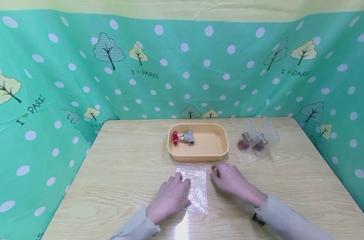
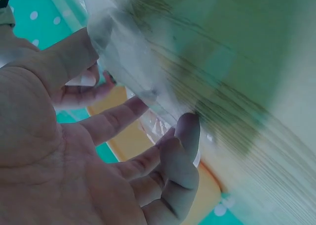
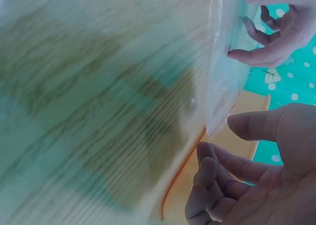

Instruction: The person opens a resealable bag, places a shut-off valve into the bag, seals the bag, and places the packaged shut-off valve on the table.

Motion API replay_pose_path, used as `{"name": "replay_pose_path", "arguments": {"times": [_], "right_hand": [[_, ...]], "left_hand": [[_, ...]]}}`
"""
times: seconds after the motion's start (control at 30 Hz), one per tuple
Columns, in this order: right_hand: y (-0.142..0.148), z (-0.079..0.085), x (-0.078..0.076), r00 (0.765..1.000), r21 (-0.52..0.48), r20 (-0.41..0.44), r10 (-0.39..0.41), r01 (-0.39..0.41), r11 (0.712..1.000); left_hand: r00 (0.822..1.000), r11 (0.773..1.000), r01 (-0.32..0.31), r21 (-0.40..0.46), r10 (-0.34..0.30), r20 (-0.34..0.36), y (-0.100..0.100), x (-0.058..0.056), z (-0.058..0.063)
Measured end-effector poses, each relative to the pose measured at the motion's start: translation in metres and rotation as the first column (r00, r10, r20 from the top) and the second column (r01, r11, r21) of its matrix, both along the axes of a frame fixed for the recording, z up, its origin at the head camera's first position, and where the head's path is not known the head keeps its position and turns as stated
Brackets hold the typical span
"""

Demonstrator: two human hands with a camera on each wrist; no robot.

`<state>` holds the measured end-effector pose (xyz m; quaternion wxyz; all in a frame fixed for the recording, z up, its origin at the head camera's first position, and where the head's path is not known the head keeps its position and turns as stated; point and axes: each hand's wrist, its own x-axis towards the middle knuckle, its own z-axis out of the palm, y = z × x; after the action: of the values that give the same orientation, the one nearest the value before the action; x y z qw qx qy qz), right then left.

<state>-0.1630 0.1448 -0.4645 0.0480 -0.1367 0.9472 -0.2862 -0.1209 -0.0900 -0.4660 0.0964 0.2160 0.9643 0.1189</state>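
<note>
A flat clear zip bag [image 1: 198,191] lies on the table in front of the tray, its red-lined end toward the tray. Spread fingers of my left hand [image 1: 168,197] touch the bag's left side; the left wrist view shows the film [image 2: 131,54] against the fingertips. Just right of the bag's upper right corner is my right hand [image 1: 232,181], fingers loosely bent, holding nothing. In the right wrist view a small gap separates its thumb from its fingers beside the bag's edge [image 3: 220,86]. A grey valve [image 1: 189,137] with a red handwheel lies inside the tray, at its left.
The shallow orange tray [image 1: 198,158] stands near the back of the wooden table [image 1: 118,173]. At the back right, two clear bags [image 1: 250,135] each contain a valve with a red handwheel. A green patterned curtain [image 1: 182,73] hangs around the back and sides.
</note>
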Motion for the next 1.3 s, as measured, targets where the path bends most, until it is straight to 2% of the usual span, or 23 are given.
{"name": "replay_pose_path", "arguments": {"times": [0.17, 0.43, 0.83, 1.07, 1.3], "right_hand": [[0.002, -0.002, -0.006, 1.000, 0.019, -0.023, 0.003, -0.003, 1.000], [0.006, -0.006, -0.013, 0.999, 0.043, -0.026, 0.019, -0.018, 0.999], [0.009, -0.010, -0.017, 1.000, 0.035, 0.029, 0.001, -0.002, 0.999], [0.014, -0.003, -0.018, 0.991, -0.067, 0.133, 0.005, 0.004, 0.998], [0.022, 0.004, -0.018, 0.978, -0.220, 0.199, 0.059, -0.014, 0.975]], "left_hand": [[0.999, 0.999, 0.034, -0.028, -0.035, -0.014, 0.005, 0.000, -0.003], [0.998, 0.998, 0.065, -0.015, -0.064, 0.017, 0.012, 0.002, -0.004], [0.996, 0.995, 0.090, -0.036, -0.090, 0.011, 0.011, 0.003, -0.005], [0.995, 0.996, 0.093, -0.017, -0.092, 0.028, 0.009, 0.003, -0.004], [0.995, 0.995, 0.097, 0.010, -0.097, 0.019, 0.008, 0.003, -0.004]]}}
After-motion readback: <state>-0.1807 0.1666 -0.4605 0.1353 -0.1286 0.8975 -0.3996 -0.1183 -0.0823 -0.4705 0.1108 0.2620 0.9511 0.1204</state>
